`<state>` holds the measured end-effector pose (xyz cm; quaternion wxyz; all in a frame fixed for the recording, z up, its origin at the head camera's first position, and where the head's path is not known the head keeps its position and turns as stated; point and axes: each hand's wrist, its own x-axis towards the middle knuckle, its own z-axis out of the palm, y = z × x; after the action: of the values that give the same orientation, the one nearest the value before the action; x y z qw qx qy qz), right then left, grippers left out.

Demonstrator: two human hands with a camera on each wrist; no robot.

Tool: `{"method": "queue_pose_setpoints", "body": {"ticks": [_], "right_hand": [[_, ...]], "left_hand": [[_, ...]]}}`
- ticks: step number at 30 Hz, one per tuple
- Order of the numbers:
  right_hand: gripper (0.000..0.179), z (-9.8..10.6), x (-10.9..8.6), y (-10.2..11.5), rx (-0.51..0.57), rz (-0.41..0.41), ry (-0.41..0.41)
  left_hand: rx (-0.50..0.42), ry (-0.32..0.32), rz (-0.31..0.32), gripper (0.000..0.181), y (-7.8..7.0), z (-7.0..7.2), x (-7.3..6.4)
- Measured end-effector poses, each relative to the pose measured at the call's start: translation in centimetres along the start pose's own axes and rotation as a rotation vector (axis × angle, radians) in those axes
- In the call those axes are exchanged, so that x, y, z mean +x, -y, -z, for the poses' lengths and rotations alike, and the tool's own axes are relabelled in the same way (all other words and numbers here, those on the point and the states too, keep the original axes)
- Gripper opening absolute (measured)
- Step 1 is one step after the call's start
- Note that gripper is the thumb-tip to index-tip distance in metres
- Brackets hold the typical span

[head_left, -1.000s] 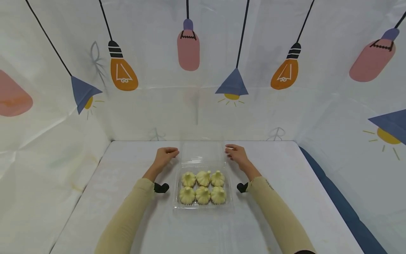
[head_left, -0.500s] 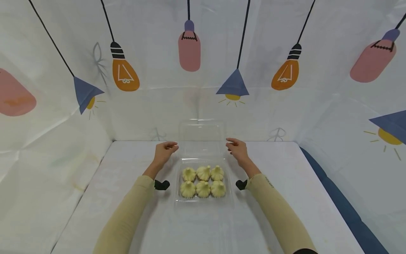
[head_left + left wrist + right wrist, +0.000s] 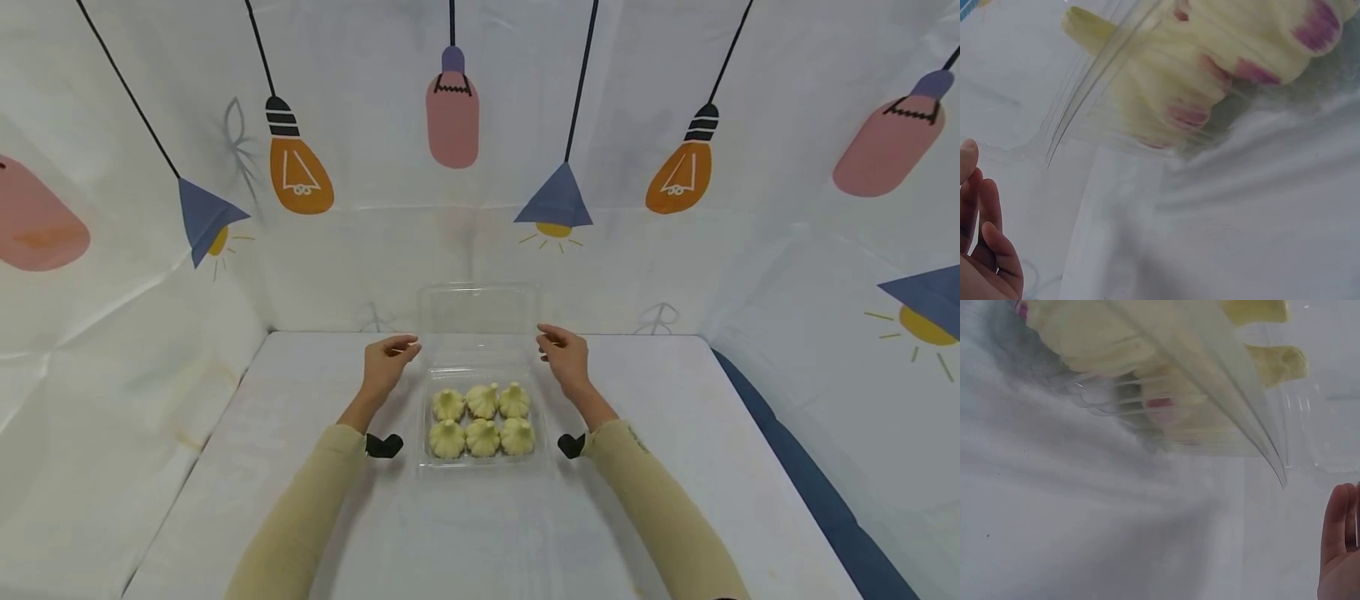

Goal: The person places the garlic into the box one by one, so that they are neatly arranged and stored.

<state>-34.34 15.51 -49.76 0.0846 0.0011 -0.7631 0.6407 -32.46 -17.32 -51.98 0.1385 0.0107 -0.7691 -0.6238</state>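
Note:
A clear plastic clamshell box (image 3: 483, 464) stands at the middle of the table, its lid (image 3: 480, 310) raised at the back. Several pale garlic bulbs (image 3: 482, 438), in two rows, fill the base; purple patches show low on them in the left wrist view. My left hand (image 3: 384, 365) pinches the lid's left edge between thumb and fingertips. At the opposite edge, my right hand (image 3: 567, 360) holds the lid with bent fingers. The right wrist view shows only part of that hand (image 3: 1337, 544), the fingertips right at the plastic.
The white table (image 3: 645, 517) meets a white sheet wall (image 3: 360, 250) printed with lamps, just behind the lid. Black wrist pieces (image 3: 385, 447) stick out beside the box on both sides. Dark blue fabric (image 3: 810, 475) lies past the table's right edge.
The lid has swung up from a lower slant to stand taller against the wall. The box and its garlic have shifted away from me, and both hands have risen slightly with the lid.

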Motion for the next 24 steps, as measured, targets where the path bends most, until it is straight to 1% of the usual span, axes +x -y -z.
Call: {"method": "queue_pose_setpoints", "body": {"ticks": [4,8,12,15,18,21,24], "right_hand": [[0.027,-0.1,-0.6,-0.1,0.015,0.017,-0.017],[0.039,0.0,-1.5,0.0,0.034,0.016,-0.005],[0.050,0.2,-2.2,0.1,0.057,0.037,0.017],[0.052,0.4,-2.8,0.2,0.080,0.063,0.025],[0.054,0.6,-3.4,0.1,0.119,0.070,0.039],[0.056,0.8,-4.0,0.0,0.154,0.066,0.062],[0.057,1.1,-4.5,-0.2,0.161,0.071,0.085]], "left_hand": [[-0.016,-0.013,-0.006,0.026,-0.1,0.1,-0.7],[-0.035,-0.021,-0.017,0.022,0.0,0.2,-1.3],[-0.054,-0.022,-0.027,0.022,0.0,0.3,-1.9],[-0.080,-0.010,-0.034,0.024,-0.1,0.5,-2.3],[-0.090,0.008,-0.032,0.024,-0.1,0.7,-2.8],[-0.070,0.027,-0.027,0.022,-0.1,0.9,-3.5],[-0.044,0.050,-0.040,0.023,-0.1,1.2,-4.2]]}}
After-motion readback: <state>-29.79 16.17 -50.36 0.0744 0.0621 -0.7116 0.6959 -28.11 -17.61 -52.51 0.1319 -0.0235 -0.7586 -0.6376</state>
